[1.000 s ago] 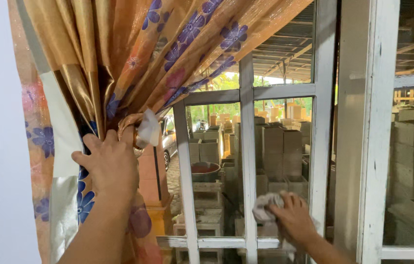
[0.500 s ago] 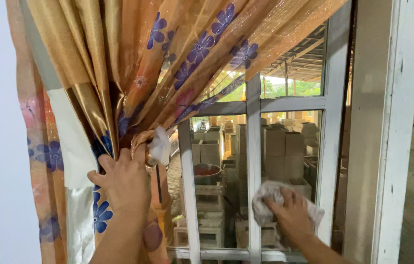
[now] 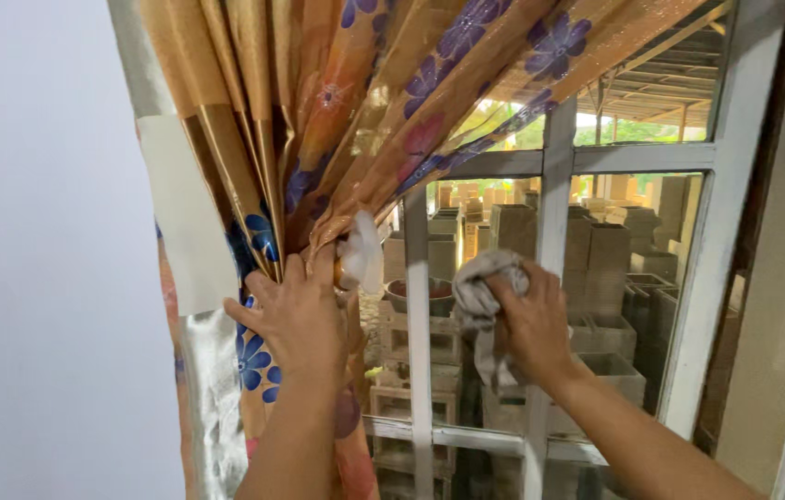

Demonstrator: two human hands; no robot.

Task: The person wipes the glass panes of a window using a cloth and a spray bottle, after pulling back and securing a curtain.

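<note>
My left hand [image 3: 295, 315] grips the gathered orange curtain [image 3: 346, 102] with blue flowers, holding it bunched at the left side of the window. My right hand [image 3: 533, 319] holds a crumpled grey cloth [image 3: 480, 292] pressed against a glass pane [image 3: 494, 306] between two white window bars. A white knot of fabric [image 3: 362, 252] sits just above my left hand on the curtain tie.
The white window frame [image 3: 559, 185] has several panes. A plain pale wall [image 3: 40, 259] fills the left. A second window sash [image 3: 735, 204] stands at the right. Outside, stacks of grey concrete blocks [image 3: 610, 250] and a dark bowl [image 3: 439, 294] are visible.
My right hand with the cloth has moved up the pane and to the left. The view has shifted left and my left hand keeps its hold on the curtain.
</note>
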